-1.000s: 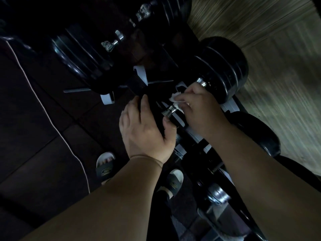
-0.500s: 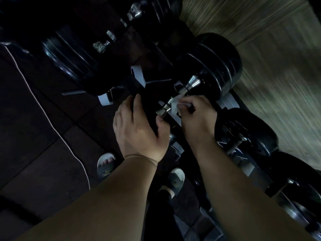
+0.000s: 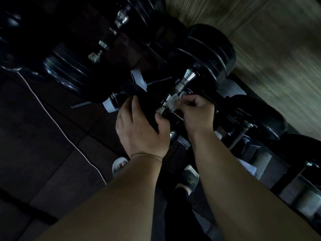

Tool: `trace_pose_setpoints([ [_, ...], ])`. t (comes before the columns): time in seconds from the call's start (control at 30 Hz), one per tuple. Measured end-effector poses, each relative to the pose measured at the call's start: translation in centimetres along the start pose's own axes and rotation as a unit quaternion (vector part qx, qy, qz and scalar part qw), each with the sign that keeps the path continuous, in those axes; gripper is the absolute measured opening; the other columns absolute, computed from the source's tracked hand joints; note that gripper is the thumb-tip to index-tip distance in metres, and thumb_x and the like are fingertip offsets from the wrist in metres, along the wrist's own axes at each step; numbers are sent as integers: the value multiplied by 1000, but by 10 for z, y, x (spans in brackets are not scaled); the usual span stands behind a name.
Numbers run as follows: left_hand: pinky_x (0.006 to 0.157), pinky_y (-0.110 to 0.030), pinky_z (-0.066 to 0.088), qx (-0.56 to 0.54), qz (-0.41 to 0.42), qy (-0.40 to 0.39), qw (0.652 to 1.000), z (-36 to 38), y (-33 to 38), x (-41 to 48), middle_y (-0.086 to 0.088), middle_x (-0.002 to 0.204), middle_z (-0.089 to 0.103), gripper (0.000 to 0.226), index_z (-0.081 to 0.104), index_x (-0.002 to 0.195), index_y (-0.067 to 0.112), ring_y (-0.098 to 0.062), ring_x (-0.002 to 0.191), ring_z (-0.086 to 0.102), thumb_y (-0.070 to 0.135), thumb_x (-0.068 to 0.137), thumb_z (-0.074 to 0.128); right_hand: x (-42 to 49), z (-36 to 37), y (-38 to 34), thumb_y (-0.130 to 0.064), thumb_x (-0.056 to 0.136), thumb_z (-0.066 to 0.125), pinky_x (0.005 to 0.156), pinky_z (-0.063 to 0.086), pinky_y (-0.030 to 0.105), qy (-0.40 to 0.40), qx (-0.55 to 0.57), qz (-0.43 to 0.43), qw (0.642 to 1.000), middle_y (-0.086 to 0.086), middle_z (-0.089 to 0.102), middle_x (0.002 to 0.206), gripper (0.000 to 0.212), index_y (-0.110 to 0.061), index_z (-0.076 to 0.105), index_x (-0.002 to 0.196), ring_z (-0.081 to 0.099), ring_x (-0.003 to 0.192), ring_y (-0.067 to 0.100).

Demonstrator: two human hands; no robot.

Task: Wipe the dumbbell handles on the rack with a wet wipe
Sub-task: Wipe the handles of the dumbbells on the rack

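Right now the R hand (image 3: 196, 115) pinches the wipe (image 3: 172, 101) vs the shiny handle (image 3: 186, 77) of a black dumbbell (image 3: 210, 56) on the rack (image 3: 231, 87); the wipe sits on the bar just ahead of its fingertips. L hand (image 3: 142, 131) grips the dumbbell's near dark end, thumb beside the handle. More dumbbells (image 3: 257, 115) lie R of both hands. White cord (image 3: 60, 122) on the floor (image 3: 34, 145), L of the L hand.
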State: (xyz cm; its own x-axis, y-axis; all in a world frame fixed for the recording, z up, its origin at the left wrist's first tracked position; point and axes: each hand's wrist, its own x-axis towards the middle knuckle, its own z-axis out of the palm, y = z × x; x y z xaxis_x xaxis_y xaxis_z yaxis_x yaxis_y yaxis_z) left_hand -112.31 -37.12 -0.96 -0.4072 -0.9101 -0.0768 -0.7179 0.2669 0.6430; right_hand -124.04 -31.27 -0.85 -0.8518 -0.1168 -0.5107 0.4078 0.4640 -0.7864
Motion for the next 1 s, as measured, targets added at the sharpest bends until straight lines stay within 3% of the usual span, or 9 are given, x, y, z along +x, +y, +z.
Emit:
trace_pose_setpoints([
  [0.17, 113, -54, 40, 5, -11, -19, 1000, -3, 2, -1, -10, 150, 50, 73, 47, 151, 10, -29, 140, 46, 47, 88, 46, 14, 0, -16, -9, 89, 73, 69, 61, 23, 37, 15, 11, 999, -1, 75, 95, 13, -21, 73, 94, 75, 78, 11],
  [0.27, 113, -54, 40, 9, -19, -36, 999, -6, 4, 0, -9, 150, 49, 72, 47, 151, 12, -29, 140, 45, 48, 88, 44, 5, -5, -16, -11, 86, 77, 60, 57, 17, -40, -71, 0, 997, -3, 74, 96, 14, -24, 71, 83, 73, 77, 10],
  [0.37, 120, -51, 33, 30, -29, -86, 995, -15, 12, 1, -10, 156, 42, 71, 40, 155, 12, -29, 146, 37, 48, 94, 45, -12, -31, -25, -14, 84, 80, 68, 64, 29, -99, -134, -25, 986, -4, 73, 90, 13, -25, 72, 82, 74, 79, 15],
  [0.47, 124, -45, 29, 11, -29, -171, 985, -44, 18, 1, -5, 163, 29, 69, 31, 159, 17, -24, 151, 26, 49, 101, 48, -37, -66, -48, -19, 90, 72, 57, 54, 13, -102, -175, -87, 975, -11, 68, 85, 12, -26, 69, 82, 67, 71, 5],
  [0.6, 97, -17, 34, 15, 6, -201, 979, -112, 39, -2, 8, 154, 37, 60, 43, 153, 20, -6, 130, 39, 43, 100, 61, -77, -103, -82, -16, 93, 69, 57, 43, 6, -160, -197, -146, 956, -14, 67, 86, 13, -25, 67, 84, 65, 76, -1],
  [0.67, 89, -17, 39, 35, 41, -199, 979, -155, 58, -10, 9, 145, 45, 51, 52, 145, 20, -5, 124, 46, 40, 100, 62, -101, -119, -104, -16, 92, 71, 57, 40, 3, -183, -194, -175, 948, -14, 66, 85, 14, -28, 68, 83, 61, 73, -4],
  [0.77, 100, -27, 47, 63, 68, -203, 975, -216, 81, -22, 10, 134, 52, 40, 60, 136, 22, -10, 121, 54, 38, 99, 64, -134, -145, -134, -18, 91, 73, 64, 41, 10, -206, -191, -224, 933, -13, 66, 85, 16, -30, 67, 83, 61, 77, 0],
  [0.87, 90, -14, 43, 78, 62, -212, 972, -270, 96, -45, 13, 122, 56, 32, 65, 130, 23, -5, 111, 56, 33, 99, 65, -161, -174, -158, -20, 91, 73, 68, 44, 15, -231, -185, -261, 919, -11, 68, 87, 8, -26, 70, 87, 64, 80, 3],
  [1.0, 85, -13, 44, 101, 39, -219, 970, -320, 103, -77, 11, 116, 61, 26, 69, 124, 23, -7, 104, 60, 32, 99, 66, -178, -212, -180, -19, 89, 76, 78, 59, 32, -242, -162, -264, 919, -6, 69, 85, 10, -26, 71, 86, 68, 82, 11],
])
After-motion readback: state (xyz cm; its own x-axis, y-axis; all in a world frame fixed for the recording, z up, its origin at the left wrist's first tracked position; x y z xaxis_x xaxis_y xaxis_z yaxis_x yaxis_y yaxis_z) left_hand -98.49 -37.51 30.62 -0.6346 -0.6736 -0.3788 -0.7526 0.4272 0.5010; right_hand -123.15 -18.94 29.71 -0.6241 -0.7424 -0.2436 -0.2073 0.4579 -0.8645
